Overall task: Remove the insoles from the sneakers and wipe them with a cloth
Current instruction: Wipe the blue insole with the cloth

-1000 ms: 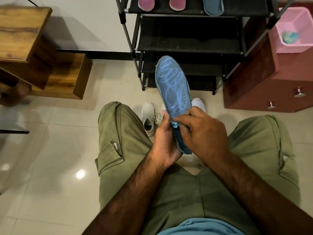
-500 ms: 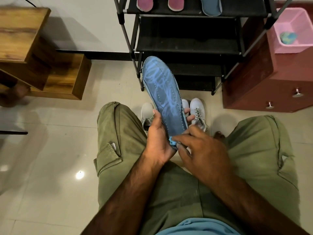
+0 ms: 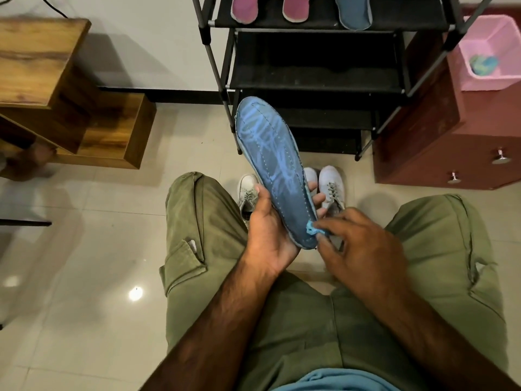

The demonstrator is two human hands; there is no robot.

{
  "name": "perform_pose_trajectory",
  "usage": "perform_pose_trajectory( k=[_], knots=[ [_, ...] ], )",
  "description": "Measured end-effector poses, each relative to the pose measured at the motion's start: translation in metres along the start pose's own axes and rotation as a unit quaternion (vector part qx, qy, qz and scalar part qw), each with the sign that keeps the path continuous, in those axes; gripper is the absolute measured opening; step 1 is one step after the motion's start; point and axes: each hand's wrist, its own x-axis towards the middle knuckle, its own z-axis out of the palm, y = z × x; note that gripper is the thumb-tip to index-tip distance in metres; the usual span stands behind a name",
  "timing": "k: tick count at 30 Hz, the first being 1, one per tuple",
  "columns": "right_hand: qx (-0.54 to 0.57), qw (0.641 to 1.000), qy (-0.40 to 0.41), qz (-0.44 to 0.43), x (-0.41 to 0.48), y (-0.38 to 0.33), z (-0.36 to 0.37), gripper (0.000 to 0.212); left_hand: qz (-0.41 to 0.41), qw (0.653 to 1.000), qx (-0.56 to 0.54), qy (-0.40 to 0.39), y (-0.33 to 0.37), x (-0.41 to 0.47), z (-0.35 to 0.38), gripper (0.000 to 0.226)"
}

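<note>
A long blue insole (image 3: 275,167) with pale blue streaks is held up between my knees, toe end pointing away. My left hand (image 3: 267,230) cradles its heel half from underneath, thumb on the left edge and fingertips showing past the right edge. My right hand (image 3: 358,249) pinches a small blue cloth (image 3: 311,229) against the insole's heel end. Two pale grey sneakers (image 3: 332,187) stand on the floor below, partly hidden by the insole and hands; the left one (image 3: 248,190) shows beside my left thumb.
A black shoe rack (image 3: 318,77) stands ahead; two pink insoles (image 3: 244,8) and a blue one (image 3: 353,11) lie on its top shelf. At right stand a maroon drawer cabinet (image 3: 439,153) and a pink basket (image 3: 490,52); at left is wooden furniture (image 3: 107,131).
The insole has tilted so its toe leans left and dropped lower in my left hand. My right hand with the cloth has slid down to the heel end.
</note>
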Motion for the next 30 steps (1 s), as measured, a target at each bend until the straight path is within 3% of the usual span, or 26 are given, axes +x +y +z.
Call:
perform_pose_trajectory(
  k=[4, 8, 12, 19, 25, 30],
  knots=[
    [0.026, 0.998, -0.052, -0.034, -0.016, -0.009, 0.003, 0.03, 0.008, 1.0, 0.012, 0.005, 0.002, -0.002, 0.0, 0.08],
    [0.001, 1.0, -0.003, 0.013, 0.005, 0.002, -0.004, 0.027, 0.008, 1.0, 0.002, 0.014, 0.001, -0.001, 0.004, 0.083],
    [0.015, 0.997, -0.053, -0.046, 0.002, -0.01, -0.004, 0.024, -0.024, 1.0, 0.0, 0.012, 0.001, -0.007, 0.005, 0.082],
    [0.0, 0.999, 0.039, -0.02, 0.048, -0.003, -0.021, 0.021, -0.023, 0.999, 0.044, 0.011, 0.005, -0.013, 0.013, 0.063],
    [0.146, 0.987, -0.025, 0.057, 0.057, -0.005, -0.019, 0.014, 0.013, 0.995, 0.1, -0.01, 0.01, -0.014, 0.013, 0.04],
    [0.277, 0.954, -0.017, 0.111, 0.06, 0.004, -0.023, 0.014, -0.007, 0.998, 0.061, -0.015, 0.015, -0.016, 0.015, 0.053]
  ],
)
